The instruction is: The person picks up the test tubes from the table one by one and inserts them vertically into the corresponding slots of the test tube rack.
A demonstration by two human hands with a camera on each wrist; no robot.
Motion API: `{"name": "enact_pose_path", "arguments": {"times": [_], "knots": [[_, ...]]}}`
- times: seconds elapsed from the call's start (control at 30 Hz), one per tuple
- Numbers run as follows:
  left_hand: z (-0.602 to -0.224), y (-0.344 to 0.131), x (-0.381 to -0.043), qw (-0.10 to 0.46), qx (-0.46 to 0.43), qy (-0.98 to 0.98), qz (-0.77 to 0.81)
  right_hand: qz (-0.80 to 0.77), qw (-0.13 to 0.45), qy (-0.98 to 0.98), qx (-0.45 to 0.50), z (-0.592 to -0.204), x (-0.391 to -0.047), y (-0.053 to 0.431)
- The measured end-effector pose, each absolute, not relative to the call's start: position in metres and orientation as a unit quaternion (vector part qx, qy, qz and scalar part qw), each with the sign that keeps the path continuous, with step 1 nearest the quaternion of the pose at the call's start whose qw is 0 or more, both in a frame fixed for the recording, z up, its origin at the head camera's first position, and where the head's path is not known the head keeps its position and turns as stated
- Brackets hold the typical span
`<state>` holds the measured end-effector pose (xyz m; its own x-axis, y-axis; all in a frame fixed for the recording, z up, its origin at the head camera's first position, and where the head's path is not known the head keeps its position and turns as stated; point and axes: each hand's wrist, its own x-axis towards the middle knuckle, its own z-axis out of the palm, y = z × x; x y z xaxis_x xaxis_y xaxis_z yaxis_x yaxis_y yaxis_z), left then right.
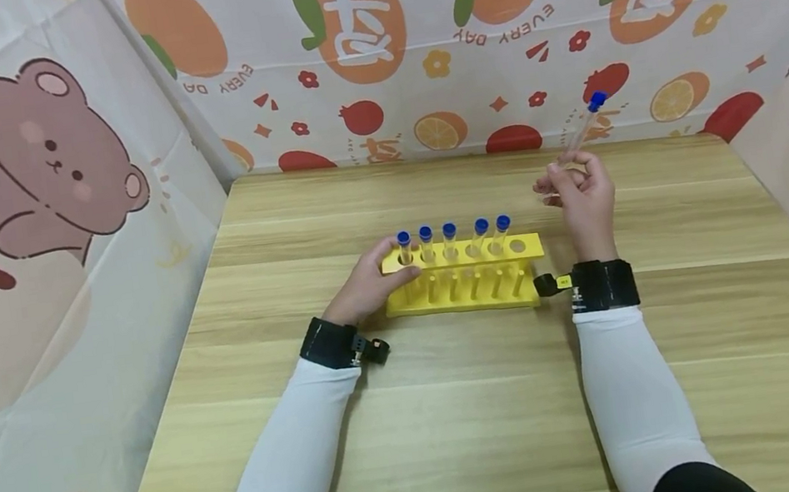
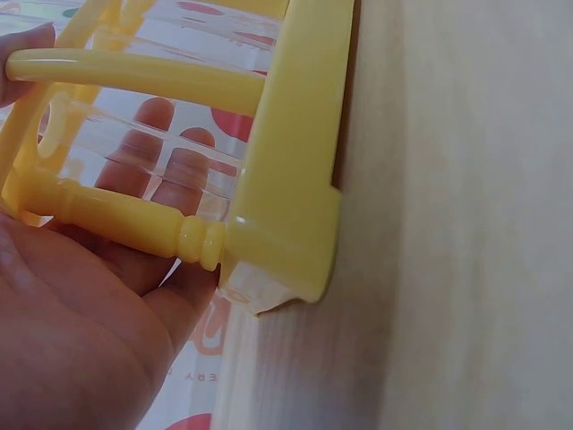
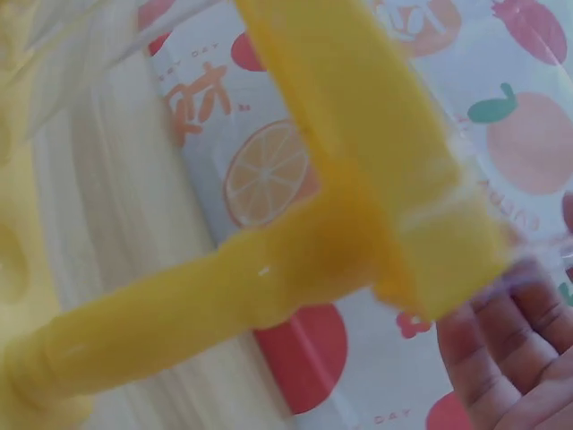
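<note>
A yellow test tube rack (image 1: 463, 305) stands on the table, with several clear tubes capped in blue (image 1: 449, 231) upright in its row of holes. The hole at its right end (image 1: 518, 246) has no tube. My left hand (image 1: 364, 288) grips the rack's left end; in the left wrist view its fingers reach behind the end post (image 2: 134, 218). Up and to the right of the rack, my right hand (image 1: 587, 198) pinches another clear test tube (image 1: 579, 131), tilted, its blue cap (image 1: 597, 101) pointing up and away. The right wrist view shows the rack's top bar (image 3: 385, 134) close before that hand (image 3: 515, 349).
The wooden table (image 1: 477, 402) ends at the back against a fruit-printed cloth (image 1: 467, 59). A bear-printed cloth (image 1: 174, 184) hangs along the left side. Each wrist wears a black strap with a small camera, the right one (image 1: 546, 285) near the rack's right end.
</note>
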<state>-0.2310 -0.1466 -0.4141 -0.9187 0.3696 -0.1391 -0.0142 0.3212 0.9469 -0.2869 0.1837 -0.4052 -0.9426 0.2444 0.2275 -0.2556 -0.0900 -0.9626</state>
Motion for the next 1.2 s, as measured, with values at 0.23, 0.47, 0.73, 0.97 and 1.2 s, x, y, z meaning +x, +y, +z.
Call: {"name": "enact_pose_path", "arguments": {"times": [0.23, 0.47, 0.73, 0.97, 1.2], "knots": [[-0.412, -0.148, -0.229, 0.165, 0.114, 0.798, 0.568, 0.721, 0.188, -0.667, 0.012, -0.393, -0.277, 0.182], [-0.412, -0.148, -0.228, 0.173, 0.105, 0.796, 0.571, 0.708, 0.194, -0.679, 0.01, -0.386, -0.27, 0.18], [-0.411, -0.147, -0.228, 0.178, 0.1, 0.792, 0.575, 0.72, 0.203, -0.663, 0.021, -0.379, -0.266, 0.179], [-0.419, -0.148, -0.232, 0.17, 0.106, 0.795, 0.572, 0.717, 0.213, -0.663, 0.039, -0.372, -0.258, 0.179], [-0.443, -0.152, -0.244, 0.171, 0.104, 0.795, 0.573, 0.716, 0.197, -0.667, 0.062, -0.368, -0.252, 0.181]]}}
